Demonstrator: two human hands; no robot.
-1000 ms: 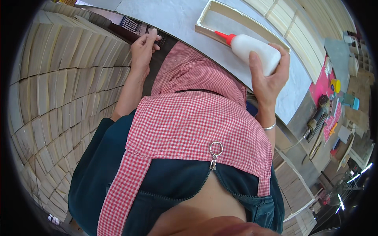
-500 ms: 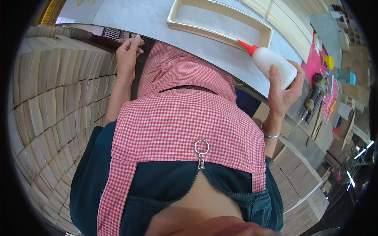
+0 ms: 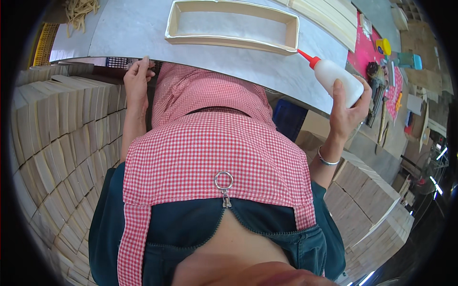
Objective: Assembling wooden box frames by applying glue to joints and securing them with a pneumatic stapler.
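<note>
My right hand [image 3: 349,105] is wrapped round a white squeeze bottle [image 3: 338,82] with a red pointed nozzle, tilted so the tip meets the near right corner of a shallow wooden frame [image 3: 234,44]. A white bead runs along the frame's top edges. The frame lies on a pale marbled tabletop [image 3: 191,59]. My left hand [image 3: 137,80] hovers by the table's near edge, its fingers pressed together; whatever may be between them cannot be made out.
Stacked wooden pieces [image 3: 57,124] rise on my left. Pale wooden strips [image 3: 329,21] lie on the table behind the frame. Rubber bands [image 3: 82,14] sit at the far left. On the right are a yellow tub [image 3: 382,46], tools and more stacked wood [image 3: 367,190].
The nozzle tip has moved right along the frame's near edge to the corner. My view has shifted, so the frame appears farther left. The left hand stays by the table edge.
</note>
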